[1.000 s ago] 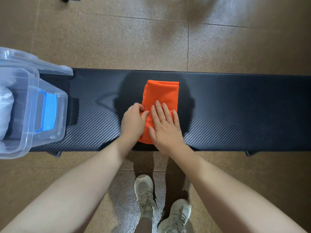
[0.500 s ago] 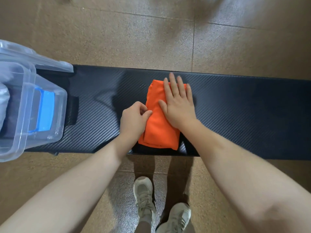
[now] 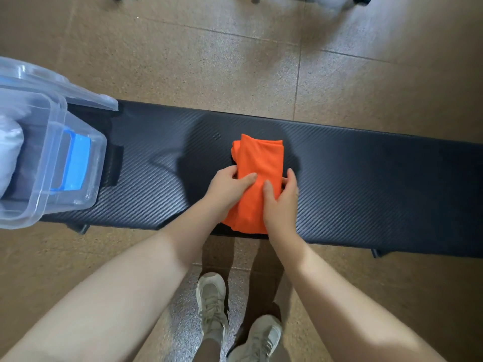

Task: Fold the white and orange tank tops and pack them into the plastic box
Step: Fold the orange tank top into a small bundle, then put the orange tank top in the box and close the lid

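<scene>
Brown speckled floor tiles (image 3: 209,61) spread under a long black surface (image 3: 366,184) with a woven, carbon-like pattern that crosses the view from nine o'clock to three o'clock. At nine o'clock, on the surface's left end, stands the clear plastic box (image 3: 52,163) with a blue latch (image 3: 75,163) on its near-right wall; a white bundle (image 3: 9,150), presumably the white tank top, lies inside it at the frame's edge, and the clear lid (image 3: 65,87) sits behind the box. Near the centre lies the folded orange tank top (image 3: 257,163), a narrow strip running from twelve to six o'clock. The left hand (image 3: 230,186) grips its left edge, thumb on top and fingers curled under the cloth. The right hand (image 3: 282,202) grips the right edge likewise, thumb pressed on the fabric. At six o'clock, two pale sneakers (image 3: 211,301) stand on the floor.
</scene>
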The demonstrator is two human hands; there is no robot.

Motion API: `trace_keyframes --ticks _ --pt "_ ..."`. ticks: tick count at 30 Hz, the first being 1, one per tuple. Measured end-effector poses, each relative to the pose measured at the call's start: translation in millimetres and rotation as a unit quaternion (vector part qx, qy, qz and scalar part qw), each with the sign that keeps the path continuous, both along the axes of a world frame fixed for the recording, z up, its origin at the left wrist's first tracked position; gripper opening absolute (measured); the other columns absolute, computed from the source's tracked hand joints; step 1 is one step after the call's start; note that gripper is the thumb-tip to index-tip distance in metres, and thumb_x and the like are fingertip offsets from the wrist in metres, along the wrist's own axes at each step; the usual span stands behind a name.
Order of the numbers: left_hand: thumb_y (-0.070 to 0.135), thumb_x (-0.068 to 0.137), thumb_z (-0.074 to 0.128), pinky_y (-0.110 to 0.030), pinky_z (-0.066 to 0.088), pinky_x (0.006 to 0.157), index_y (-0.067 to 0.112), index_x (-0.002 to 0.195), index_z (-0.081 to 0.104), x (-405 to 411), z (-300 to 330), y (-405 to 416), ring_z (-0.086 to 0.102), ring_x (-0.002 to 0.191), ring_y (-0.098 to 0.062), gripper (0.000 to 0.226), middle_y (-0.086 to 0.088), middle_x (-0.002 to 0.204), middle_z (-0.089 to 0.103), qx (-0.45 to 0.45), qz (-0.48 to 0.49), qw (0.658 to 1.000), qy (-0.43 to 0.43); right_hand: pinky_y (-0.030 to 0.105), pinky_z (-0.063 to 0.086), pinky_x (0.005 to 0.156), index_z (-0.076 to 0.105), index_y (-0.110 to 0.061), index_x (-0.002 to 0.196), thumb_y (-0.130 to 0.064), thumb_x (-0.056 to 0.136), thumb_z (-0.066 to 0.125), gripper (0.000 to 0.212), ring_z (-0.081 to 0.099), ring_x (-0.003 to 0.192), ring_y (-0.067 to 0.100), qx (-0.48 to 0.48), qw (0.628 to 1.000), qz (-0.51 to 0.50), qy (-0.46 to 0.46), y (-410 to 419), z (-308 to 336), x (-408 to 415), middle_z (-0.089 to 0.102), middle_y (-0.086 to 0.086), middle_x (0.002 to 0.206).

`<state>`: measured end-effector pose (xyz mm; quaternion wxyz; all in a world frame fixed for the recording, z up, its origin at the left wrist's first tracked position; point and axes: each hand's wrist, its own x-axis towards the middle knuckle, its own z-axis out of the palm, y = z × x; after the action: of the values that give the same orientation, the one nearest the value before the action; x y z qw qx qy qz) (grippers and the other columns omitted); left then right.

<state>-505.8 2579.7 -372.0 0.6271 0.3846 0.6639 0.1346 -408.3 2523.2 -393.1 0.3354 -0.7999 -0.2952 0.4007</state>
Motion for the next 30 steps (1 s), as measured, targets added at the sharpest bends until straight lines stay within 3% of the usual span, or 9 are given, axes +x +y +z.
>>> trace_keyframes --ticks 3,6,9,14,16,18,21,24,30 --pt "0.025 0.093 0.054 -0.027 0.052 0.077 0.019 0.108 0.061 2.0 8.2 -10.4 0.063 0.088 -0.013 0.018 0.0 0.099 0.067 0.004 -0.016 0.997 -0.079 0.04 0.048 0.096 0.037 -0.009 0.138 -0.025 0.091 0.058 0.054 0.057 0.112 0.024 -0.039 0.972 -0.115 0.201 3.3 3.8 14.0 0.054 0.013 0.128" --pt "0.023 0.095 0.05 -0.016 0.052 0.069 0.021 0.101 0.059 -4.4 20.4 -23.3 0.063 0.079 -0.007 0.011 0.006 0.09 0.066 0.002 -0.02 0.994 -0.105 0.046 0.052 0.091 0.053 -0.009 0.124 -0.032 0.089 0.059 0.042 0.063 0.107 0.029 -0.081 0.928 -0.108 0.348 -14.8 13.1 24.5 0.064 0.016 0.12" --pt "0.021 0.097 0.046 -0.013 0.051 0.061 0.023 0.094 0.059 -15.5 47.7 -27.2 0.062 0.066 0.002 0.013 0.009 0.083 0.064 -0.018 0.005 0.992 -0.128 0.051 0.048 0.096 0.056 -0.019 0.121 -0.038 0.085 0.061 0.041 0.063 0.108 0.027 -0.101 0.917 -0.065 0.382 -22.0 40.3 24.6 0.067 0.008 0.118" --pt "0.025 0.099 0.041 -0.029 0.051 0.08 0.01 0.119 0.056 -43.6 120.0 -28.8 0.062 0.081 -0.012 0.029 0.001 0.091 0.066 -0.036 0.071 0.984 -0.156 0.047 0.055 0.086 0.049 -0.015 0.129 -0.032 0.079 0.065 0.056 0.062 0.11 0.031 -0.05 0.903 -0.007 0.426 -3.7 121.3 -2.0 0.063 0.014 0.123" --pt "0.029 0.099 0.04 -0.035 0.051 0.086 0.013 0.121 0.055 -66.2 152.5 -23.2 0.063 0.088 -0.015 0.031 -0.001 0.097 0.066 -0.031 0.087 0.983 -0.16 0.051 0.051 0.091 0.048 -0.013 0.13 -0.024 0.084 0.062 0.05 0.061 0.111 0.033 -0.035 0.898 0.034 0.436 11.9 154.6 -24.8 0.062 0.016 0.124" --pt "0.03 0.099 0.04 -0.03 0.053 0.081 0.017 0.117 0.056 -97.1 186.3 -14.9 0.065 0.086 -0.012 0.027 -0.001 0.099 0.066 -0.005 0.107 0.981 -0.163 0.049 0.052 0.091 0.05 -0.013 0.128 -0.018 0.084 0.061 0.046 0.063 0.105 0.031 -0.038 0.894 0.057 0.443 29.0 187.9 -56.5 0.063 0.016 0.122" --pt "0.023 0.097 0.045 -0.017 0.052 0.068 0.015 0.11 0.058 -147.9 226.8 -6.5 0.065 0.072 -0.001 0.02 0.003 0.088 0.065 0.082 0.13 0.984 -0.088 0.047 0.051 0.091 0.05 -0.009 0.127 -0.018 0.072 0.065 0.058 0.062 0.1 0.029 -0.047 0.883 0.085 0.459 45.2 223.6 -100.6 0.063 0.018 0.121" --pt "0.021 0.094 0.05 -0.033 0.046 0.09 0.011 0.116 0.059 -189.3 251.0 0.1 0.059 0.097 -0.015 0.026 -0.002 0.104 0.063 0.154 0.112 0.981 0.021 0.044 0.055 0.084 0.054 -0.017 0.118 -0.017 0.071 0.066 0.049 0.064 0.097 0.028 -0.063 0.869 0.109 0.478 58.7 244.5 -127.1 0.066 0.012 0.113" --pt "0.02 0.092 0.049 -0.032 0.044 0.091 0.018 0.108 0.062 -267.0 269.5 16.8 0.057 0.101 -0.017 0.02 0.0 0.11 0.064 0.163 0.1 0.966 0.174 0.047 0.053 0.085 0.051 -0.01 0.123 -0.008 0.083 0.061 0.041 0.06 0.104 0.035 -0.1 0.871 0.116 0.466 82.7 257.6 -170.9 0.062 0.018 0.119"
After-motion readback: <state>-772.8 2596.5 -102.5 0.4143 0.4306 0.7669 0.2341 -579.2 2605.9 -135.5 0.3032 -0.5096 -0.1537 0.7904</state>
